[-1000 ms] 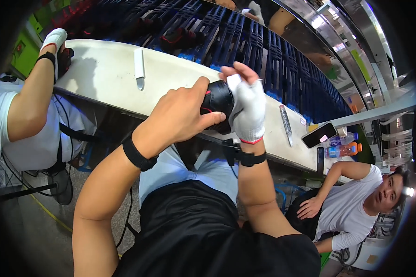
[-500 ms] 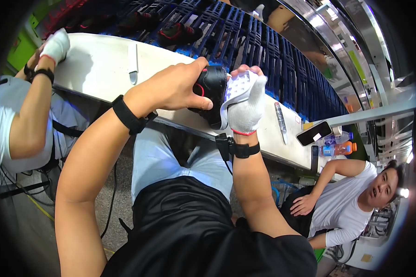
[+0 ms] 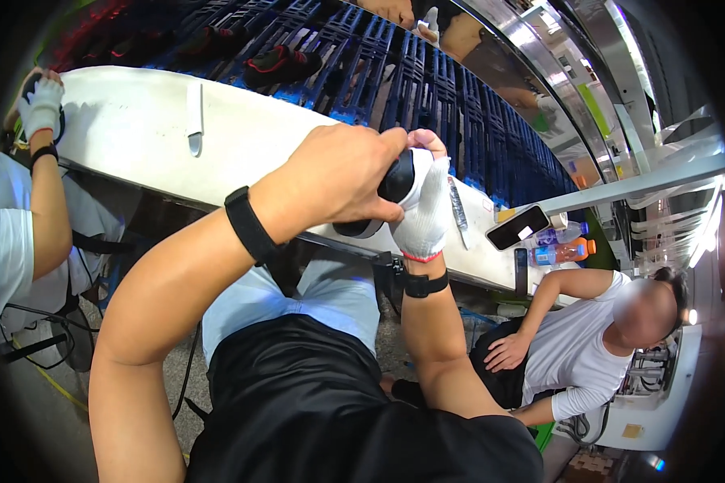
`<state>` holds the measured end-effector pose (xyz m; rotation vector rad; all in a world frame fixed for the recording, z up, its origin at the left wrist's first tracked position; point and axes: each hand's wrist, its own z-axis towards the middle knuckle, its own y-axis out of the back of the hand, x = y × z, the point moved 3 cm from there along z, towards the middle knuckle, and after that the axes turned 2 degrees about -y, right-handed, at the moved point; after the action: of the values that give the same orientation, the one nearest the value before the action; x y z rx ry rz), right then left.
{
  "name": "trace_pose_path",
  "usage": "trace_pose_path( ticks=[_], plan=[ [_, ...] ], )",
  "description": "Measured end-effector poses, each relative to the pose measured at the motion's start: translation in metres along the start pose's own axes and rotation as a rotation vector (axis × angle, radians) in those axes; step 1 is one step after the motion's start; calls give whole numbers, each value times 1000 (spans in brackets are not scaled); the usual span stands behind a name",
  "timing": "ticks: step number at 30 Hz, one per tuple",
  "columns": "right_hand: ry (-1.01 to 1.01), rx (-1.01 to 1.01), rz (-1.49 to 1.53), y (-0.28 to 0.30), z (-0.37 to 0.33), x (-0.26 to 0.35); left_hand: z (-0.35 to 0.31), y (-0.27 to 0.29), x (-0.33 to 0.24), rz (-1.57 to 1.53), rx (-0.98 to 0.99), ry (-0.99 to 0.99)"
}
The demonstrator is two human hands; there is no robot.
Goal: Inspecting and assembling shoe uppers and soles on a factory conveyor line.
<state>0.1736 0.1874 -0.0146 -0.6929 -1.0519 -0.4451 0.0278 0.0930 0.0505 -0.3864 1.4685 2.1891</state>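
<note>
Between my hands, just over the white tabletop, is a black shoe with a white sole. My bare left hand reaches across it from the left, fingers bent over the upper and thumb pressed near the sole's edge. It hides much of the shoe. My right hand, in a white knit glove with the fingertips bare, grips the sole side from the right. To its right lies a slim knife-like tool with a clear-looking handle. Farther left on the table is a white-handled tool with a short metal tip.
Beyond the table runs a blue slatted conveyor carrying a black-and-red shoe. On the right are a phone and drink bottles. A person sits at right; a co-worker's gloved hand is at far left.
My left hand has moved over the shoe toward the sole, covering more of the upper. The shoe has turned, and its studded underside no longer shows. The co-worker's gloved hand now holds something dark.
</note>
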Motion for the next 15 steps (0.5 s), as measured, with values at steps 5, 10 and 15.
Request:
trace_pose_path(
  ticks=[5, 10, 15],
  plan=[
    [29, -88, -122, 5, -16, 21, 8, -10, -28, 7, 4, -81],
    [37, -119, -91, 11, -27, 26, 7, -21, -40, 19, 9, -136],
    [-11, -68, -229, 4, -39, 45, -5, -23, -47, -11, -26, -190]
  ],
)
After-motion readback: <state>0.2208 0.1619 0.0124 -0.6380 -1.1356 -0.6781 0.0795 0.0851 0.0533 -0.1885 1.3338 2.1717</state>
